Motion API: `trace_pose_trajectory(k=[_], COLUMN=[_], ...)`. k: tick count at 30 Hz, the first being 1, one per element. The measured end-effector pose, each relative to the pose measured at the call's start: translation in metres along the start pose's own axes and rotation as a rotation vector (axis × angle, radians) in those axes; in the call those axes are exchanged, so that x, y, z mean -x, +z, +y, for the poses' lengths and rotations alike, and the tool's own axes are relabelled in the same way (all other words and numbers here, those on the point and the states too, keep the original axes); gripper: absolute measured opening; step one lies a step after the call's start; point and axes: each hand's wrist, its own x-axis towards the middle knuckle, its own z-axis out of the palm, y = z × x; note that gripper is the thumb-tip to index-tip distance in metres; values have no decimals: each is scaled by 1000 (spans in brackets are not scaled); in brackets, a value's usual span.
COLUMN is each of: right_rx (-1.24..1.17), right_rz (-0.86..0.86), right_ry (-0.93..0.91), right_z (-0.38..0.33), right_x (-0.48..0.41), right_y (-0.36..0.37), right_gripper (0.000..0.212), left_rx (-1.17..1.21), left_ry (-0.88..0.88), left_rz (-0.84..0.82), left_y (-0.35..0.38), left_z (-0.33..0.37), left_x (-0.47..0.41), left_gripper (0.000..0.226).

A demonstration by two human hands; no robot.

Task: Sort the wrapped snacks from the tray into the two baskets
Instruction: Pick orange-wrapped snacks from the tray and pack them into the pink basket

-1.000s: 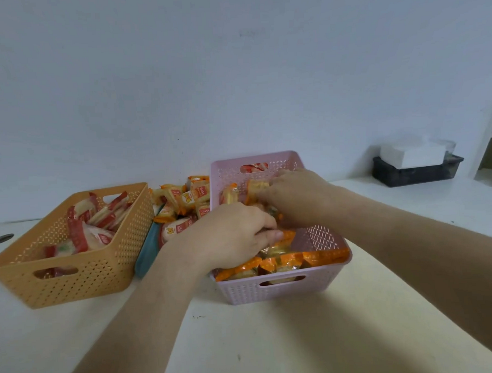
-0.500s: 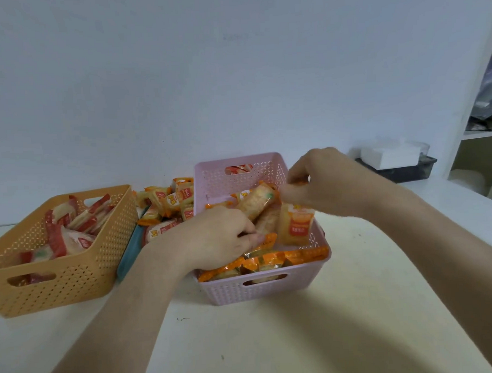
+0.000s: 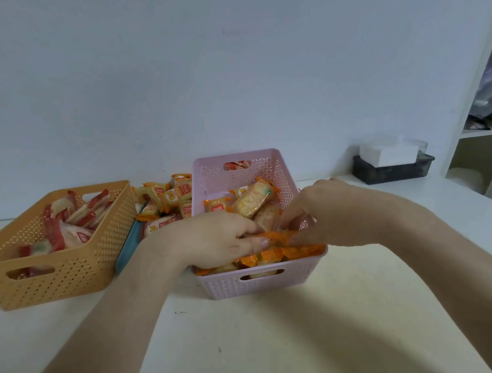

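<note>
A pink basket (image 3: 271,284) stands in the middle, filled with orange-wrapped snacks (image 3: 252,200). Both hands are inside it. My left hand (image 3: 213,241) lies curled over the packets at the basket's front left. My right hand (image 3: 319,211) reaches down among the packets at the right, its fingertips hidden and blurred. An orange basket (image 3: 68,276) on the left holds red-wrapped snacks (image 3: 71,219). Between the baskets, a teal tray (image 3: 126,253) carries a heap of orange-wrapped snacks (image 3: 166,198).
A black tray with a white box (image 3: 390,160) sits at the back right by the wall. A white shelf unit (image 3: 480,148) rises at the far right. The baskets stand on a white table (image 3: 274,340).
My right hand, raised half a second ago with an orange packet, has come down into the pink basket. My left hand has stayed on the packets. The view has shifted slightly.
</note>
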Motion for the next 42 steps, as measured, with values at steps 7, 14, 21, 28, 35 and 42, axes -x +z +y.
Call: trace_pose_trajectory(k=[7, 14, 21, 28, 35, 42], right_rx=[127, -31, 317, 346, 409, 358], right_rz=[-143, -45, -225, -232, -102, -19], right_ry=[16, -43, -140, -131, -113, -127], right_z=[-11, -5, -6, 0, 0, -5], right_x=[-3, -52, -90, -99, -96, -87], right_y=[-9, -28, 1, 19, 32, 10], right_gripper=[33, 17, 46, 59, 39, 54], left_rx=[-35, 54, -548, -612, -694, -405], left_ry=[-105, -108, -218, -422, -334, -213], left_rz=[-76, 572, 204, -141, 151, 469], left_y=[-1, -28, -34, -29, -26, -30], left_z=[11, -10, -15, -14, -24, -29], left_x=[7, 21, -26, -63, -51, -15], left_gripper=[67, 22, 32, 65, 78, 67])
